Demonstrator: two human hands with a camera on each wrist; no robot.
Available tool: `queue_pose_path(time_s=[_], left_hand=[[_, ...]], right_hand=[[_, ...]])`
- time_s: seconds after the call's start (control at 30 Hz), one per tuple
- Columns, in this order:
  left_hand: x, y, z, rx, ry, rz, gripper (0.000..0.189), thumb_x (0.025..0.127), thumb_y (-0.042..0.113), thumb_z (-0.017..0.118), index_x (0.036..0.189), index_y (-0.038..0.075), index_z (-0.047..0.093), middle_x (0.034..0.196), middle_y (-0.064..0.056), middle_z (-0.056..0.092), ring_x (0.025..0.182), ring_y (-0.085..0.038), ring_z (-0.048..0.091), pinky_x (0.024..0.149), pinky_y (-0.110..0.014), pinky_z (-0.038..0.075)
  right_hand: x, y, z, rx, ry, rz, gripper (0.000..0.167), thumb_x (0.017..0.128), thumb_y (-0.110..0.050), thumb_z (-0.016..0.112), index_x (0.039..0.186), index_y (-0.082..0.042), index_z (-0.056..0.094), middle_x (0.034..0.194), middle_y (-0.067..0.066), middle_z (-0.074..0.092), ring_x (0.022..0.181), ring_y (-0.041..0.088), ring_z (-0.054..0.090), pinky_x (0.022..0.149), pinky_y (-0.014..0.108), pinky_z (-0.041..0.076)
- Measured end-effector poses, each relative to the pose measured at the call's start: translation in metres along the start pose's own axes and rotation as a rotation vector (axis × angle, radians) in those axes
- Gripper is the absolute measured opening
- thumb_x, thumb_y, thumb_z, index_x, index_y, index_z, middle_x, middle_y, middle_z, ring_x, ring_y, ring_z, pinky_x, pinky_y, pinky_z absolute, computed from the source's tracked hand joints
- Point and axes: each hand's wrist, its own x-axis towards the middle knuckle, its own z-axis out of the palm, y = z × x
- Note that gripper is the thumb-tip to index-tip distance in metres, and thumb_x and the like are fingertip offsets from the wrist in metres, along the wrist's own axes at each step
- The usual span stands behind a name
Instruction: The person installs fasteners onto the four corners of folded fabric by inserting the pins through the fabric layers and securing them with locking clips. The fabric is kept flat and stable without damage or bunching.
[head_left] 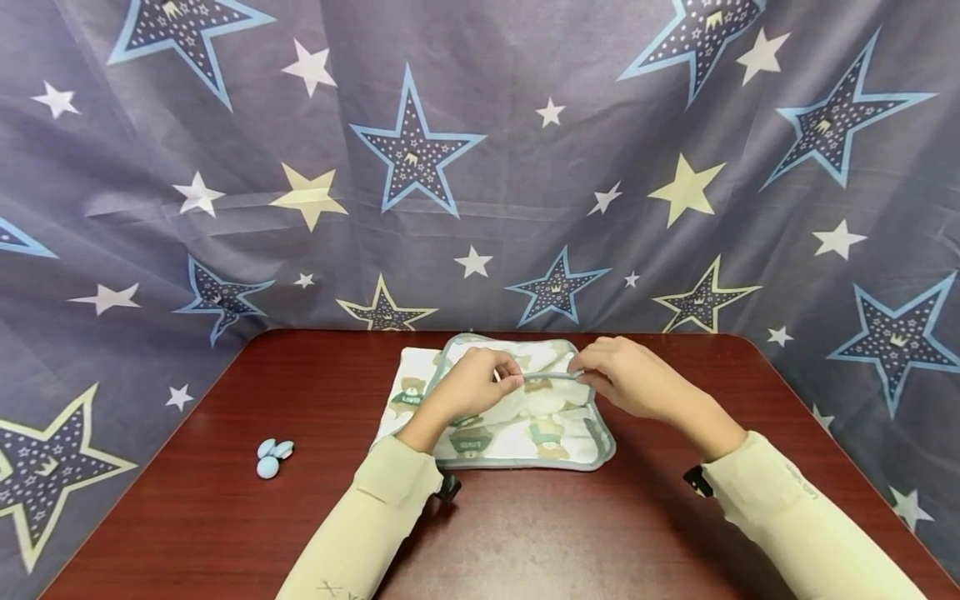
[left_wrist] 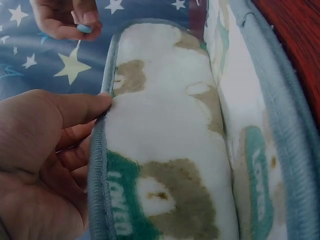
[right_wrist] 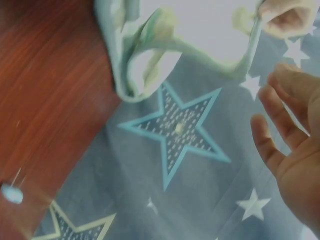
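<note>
While left hand (head_left: 480, 379) is pinching an edge of the folded white bear-print cloth (head_left: 517, 443) on the red-brown wooden table (head_left: 600, 533) and right hand (head_left: 630, 375) is apparently pinching a small light-blue oval piece (left_wrist: 84, 28), uneven tugging is risking skewed folds.

The head camera, the farthest off, looks forward and down over the forearms, taking in the table (head_left: 187, 500), the cloth (head_left: 498, 446) and the starry curtain (head_left: 480, 300) behind. The left wrist camera sits close beside the left hand (head_left: 478, 382), so near that the cloth fills most of its picture. The right wrist camera looks past the right hand (head_left: 630, 375) at a tilt, the table's edge running diagonally. Both wrist views share cloth, table and curtain with the head view, each catching the opposite hand near its top
</note>
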Motion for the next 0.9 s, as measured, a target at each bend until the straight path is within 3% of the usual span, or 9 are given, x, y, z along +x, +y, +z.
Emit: queue_pose_path(time_s=[0.27, 0.53, 0.73, 0.9], left_hand=[[0.001, -0.003, -0.001, -0.005, 0.012, 0.007, 0.012, 0.097, 0.020, 0.070, 0.086, 0.019, 0.073, 0.076, 0.009, 0.067, 0.067, -0.005, 0.060, 0.065, -0.027, 0.050], [0.000, 0.002, -0.009, -0.012, 0.010, 0.013, 0.010, 0.097, 0.020, 0.070, 0.088, 0.017, 0.074, 0.078, 0.008, 0.068, 0.066, -0.005, 0.060, 0.066, -0.026, 0.050], [-0.001, 0.004, -0.011, -0.009, -0.003, 0.014, 0.010, 0.099, 0.021, 0.069, 0.091, 0.017, 0.074, 0.080, 0.009, 0.068, 0.068, -0.005, 0.061, 0.068, -0.027, 0.050], [-0.002, 0.007, -0.015, -0.008, -0.010, 0.026, 0.010, 0.100, 0.021, 0.068, 0.092, 0.018, 0.073, 0.082, 0.009, 0.068, 0.069, -0.005, 0.061, 0.069, -0.027, 0.050]], right_hand=[[0.012, -0.015, 0.018, 0.076, -0.042, -0.051, 0.020, 0.084, -0.006, 0.082, 0.098, -0.017, 0.074, 0.104, -0.005, 0.068, 0.101, 0.017, 0.058, 0.090, 0.039, 0.046], [0.017, -0.020, 0.031, 0.124, -0.063, 0.064, 0.018, 0.084, -0.013, 0.084, 0.096, -0.023, 0.076, 0.133, 0.008, 0.058, 0.118, 0.029, 0.048, 0.100, 0.050, 0.037], [0.019, -0.017, 0.039, 0.197, -0.049, 0.091, 0.017, 0.086, -0.012, 0.082, 0.097, -0.022, 0.076, 0.132, 0.009, 0.060, 0.122, 0.031, 0.050, 0.106, 0.054, 0.036], [0.021, -0.015, 0.043, 0.234, -0.052, 0.100, 0.016, 0.085, -0.010, 0.083, 0.096, -0.020, 0.076, 0.127, 0.007, 0.065, 0.124, 0.027, 0.054, 0.104, 0.049, 0.043]])
